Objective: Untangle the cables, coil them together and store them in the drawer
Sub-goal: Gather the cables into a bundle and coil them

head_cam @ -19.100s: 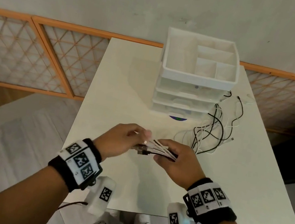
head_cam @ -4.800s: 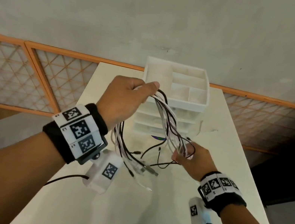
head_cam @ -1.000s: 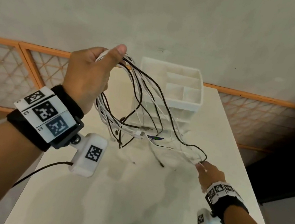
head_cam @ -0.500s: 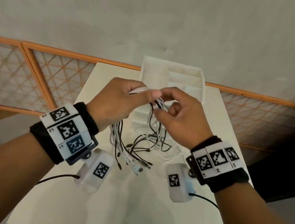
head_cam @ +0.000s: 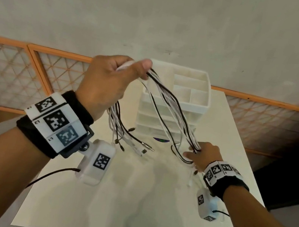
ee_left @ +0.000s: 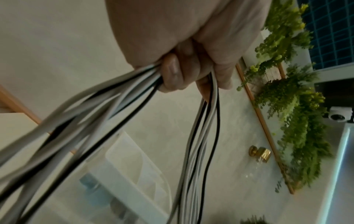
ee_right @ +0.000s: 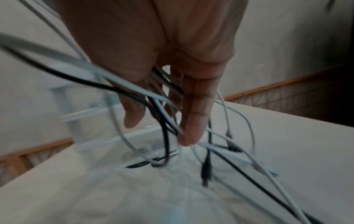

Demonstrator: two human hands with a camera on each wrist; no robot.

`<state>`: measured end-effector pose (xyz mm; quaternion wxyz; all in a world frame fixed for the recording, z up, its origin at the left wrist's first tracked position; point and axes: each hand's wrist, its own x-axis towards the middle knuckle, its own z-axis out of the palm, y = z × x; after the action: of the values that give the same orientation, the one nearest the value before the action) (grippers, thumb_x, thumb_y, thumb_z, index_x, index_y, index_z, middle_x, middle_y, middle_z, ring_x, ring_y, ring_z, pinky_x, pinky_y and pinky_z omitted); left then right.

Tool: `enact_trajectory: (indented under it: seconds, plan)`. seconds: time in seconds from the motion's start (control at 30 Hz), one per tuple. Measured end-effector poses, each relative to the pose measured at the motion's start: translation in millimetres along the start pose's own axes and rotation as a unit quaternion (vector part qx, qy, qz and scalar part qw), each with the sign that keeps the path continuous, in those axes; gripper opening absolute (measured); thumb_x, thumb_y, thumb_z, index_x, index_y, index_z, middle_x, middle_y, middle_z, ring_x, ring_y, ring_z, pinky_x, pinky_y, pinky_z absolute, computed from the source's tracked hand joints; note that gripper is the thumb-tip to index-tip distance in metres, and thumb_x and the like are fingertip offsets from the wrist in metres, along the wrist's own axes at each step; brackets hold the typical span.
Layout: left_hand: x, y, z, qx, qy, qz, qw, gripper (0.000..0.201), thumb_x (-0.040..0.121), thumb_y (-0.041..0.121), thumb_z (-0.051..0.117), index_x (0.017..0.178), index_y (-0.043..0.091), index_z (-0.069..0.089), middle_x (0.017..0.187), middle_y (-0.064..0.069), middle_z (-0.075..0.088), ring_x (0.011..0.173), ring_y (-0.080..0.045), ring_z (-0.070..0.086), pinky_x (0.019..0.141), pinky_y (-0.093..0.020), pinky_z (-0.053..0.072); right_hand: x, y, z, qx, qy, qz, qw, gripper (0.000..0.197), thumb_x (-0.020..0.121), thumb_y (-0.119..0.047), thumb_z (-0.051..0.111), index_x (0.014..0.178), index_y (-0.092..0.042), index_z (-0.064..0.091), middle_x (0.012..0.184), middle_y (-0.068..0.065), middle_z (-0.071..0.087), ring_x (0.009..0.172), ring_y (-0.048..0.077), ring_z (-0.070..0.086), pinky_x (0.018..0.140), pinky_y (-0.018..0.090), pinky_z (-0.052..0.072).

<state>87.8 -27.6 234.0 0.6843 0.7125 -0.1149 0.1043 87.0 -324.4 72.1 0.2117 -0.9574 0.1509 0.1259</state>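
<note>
A bundle of black and white cables (head_cam: 168,104) hangs between my two hands above the white table (head_cam: 129,200). My left hand (head_cam: 110,78) is raised in front of the drawer unit and grips the bundle's top, thumb over it; in the left wrist view the cables (ee_left: 203,128) run down out of the curled fingers (ee_left: 178,75). Several plug ends (head_cam: 138,147) dangle below that hand. My right hand (head_cam: 203,155) is low at the right and holds the strands between loosely bent fingers (ee_right: 193,121); plug ends (ee_right: 205,174) trail under it onto the table.
A white stacked drawer unit (head_cam: 174,113) with an open divided tray on top stands at the table's far middle, all drawers closed. An orange lattice rail (head_cam: 32,72) runs along the wall behind. The table's right edge (head_cam: 244,170) lies just beyond my right hand.
Half a second ago both hands met at the bundle's top. My right hand has slid down along the cables to the lower right, stretching them; the left hand stays raised.
</note>
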Motion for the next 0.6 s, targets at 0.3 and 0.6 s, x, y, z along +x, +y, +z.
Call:
enact_trajectory:
  seconds: [0.3, 0.6]
  plan:
    - [5.3, -7.0, 4.3, 0.002, 0.024, -0.017, 1.0, 0.03, 0.088, 0.043, 0.07, 0.073, 0.018, 0.073, 0.04, 0.01, 0.028, 0.037, -0.012, 0.021, 0.045, -0.021, 0.021, 13.1, 50.6, -23.1, 0.108, 0.205, 0.022, 0.973, 0.046, 0.089, -0.002, 0.054, 0.128, -0.026, 0.062, 0.118, 0.01, 0.066, 0.111, 0.028, 0.062, 0.092, 0.024, 0.04]
    - [-6.2, -28.8, 17.6, 0.053, -0.046, -0.082, 0.994, 0.033, 0.088, 0.044, 0.069, 0.077, 0.013, 0.074, 0.039, 0.011, 0.03, 0.038, -0.011, 0.021, 0.047, -0.023, 0.019, -12.8, 18.9, -14.6, 0.101, 0.133, -0.1, 0.981, 0.035, 0.08, -0.014, 0.07, 0.112, -0.028, 0.071, 0.125, -0.002, 0.063, 0.103, 0.021, 0.064, 0.087, 0.014, 0.045]
